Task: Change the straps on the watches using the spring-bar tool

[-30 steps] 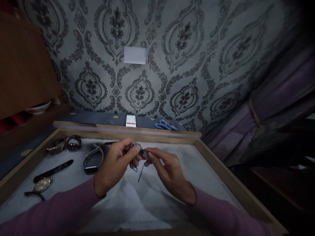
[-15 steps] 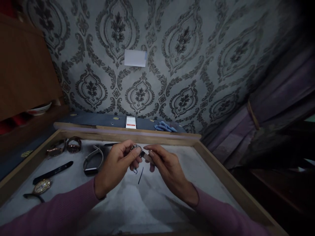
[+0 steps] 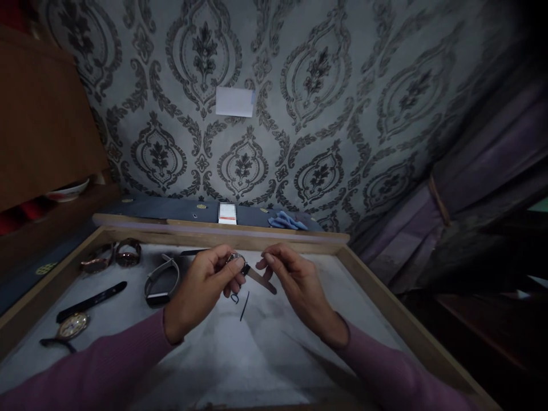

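The left hand [image 3: 203, 285] has a narrow grip on a small round silver-coloured watch [image 3: 236, 260], pinched between thumb and fingers above the tray's floor. A flat brownish-grey strap [image 3: 262, 281] slants from it, down towards the right hand [image 3: 302, 285], its rounded end free. The right hand is just beside the strap and apart from it, fingers curled, thumb and forefinger close together; whether they pinch something small, I cannot tell.

Below the hands, a thin dark strip [image 3: 244, 306] and a small dark loop [image 3: 234, 298] lie on the whitish, smudged floor [image 3: 240, 365] of a shallow wooden tray [image 3: 218, 225]. A dark flat piece [image 3: 191, 252] shows partly behind the left hand. Left of that hand stands a pale-banded watch with a rectangular face [image 3: 158, 298]; further out lies a gold-rimmed round watch with black straps [image 3: 72, 325]. Two brownish metallic watches [image 3: 97, 264] [image 3: 128, 258] sit near the far left corner.

Beyond the tray, a dark blue patterned cloth [image 3: 171, 206] bears a small white box with a red stripe [image 3: 227, 213] and a crumpled light-blue cloth [image 3: 287, 220]. Behind rises grey damask wallpaper [image 3: 274, 137] with a white card [image 3: 235, 101]. An orange-brown wooden cabinet [image 3: 47, 120] and a shallow dish [image 3: 67, 193] are at left; a tied purple curtain [image 3: 483, 160] hangs at right. The room is dim.
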Tool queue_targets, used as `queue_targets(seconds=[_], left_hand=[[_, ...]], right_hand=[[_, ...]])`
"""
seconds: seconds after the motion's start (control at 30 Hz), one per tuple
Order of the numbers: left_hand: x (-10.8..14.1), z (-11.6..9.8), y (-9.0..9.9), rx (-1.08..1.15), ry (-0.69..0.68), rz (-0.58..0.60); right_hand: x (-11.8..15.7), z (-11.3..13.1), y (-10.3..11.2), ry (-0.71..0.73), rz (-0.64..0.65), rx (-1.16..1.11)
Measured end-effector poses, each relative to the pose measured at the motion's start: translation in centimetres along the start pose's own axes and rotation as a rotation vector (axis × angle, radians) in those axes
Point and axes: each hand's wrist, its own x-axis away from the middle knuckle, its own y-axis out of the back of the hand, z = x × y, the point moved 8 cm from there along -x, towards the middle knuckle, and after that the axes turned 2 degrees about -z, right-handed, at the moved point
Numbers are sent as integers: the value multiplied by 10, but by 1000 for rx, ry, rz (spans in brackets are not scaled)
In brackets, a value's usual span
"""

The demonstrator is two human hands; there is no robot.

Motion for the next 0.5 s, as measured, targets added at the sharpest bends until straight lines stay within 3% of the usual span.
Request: queue_targets(seconds=[0.23,0.5], left_hand=[[-1,0,2,-1,3,-10],[-1,3,2,27,17,5]], right_hand=[[0,12,11,80,-65,135],[4,2,-7,38,105,9]])
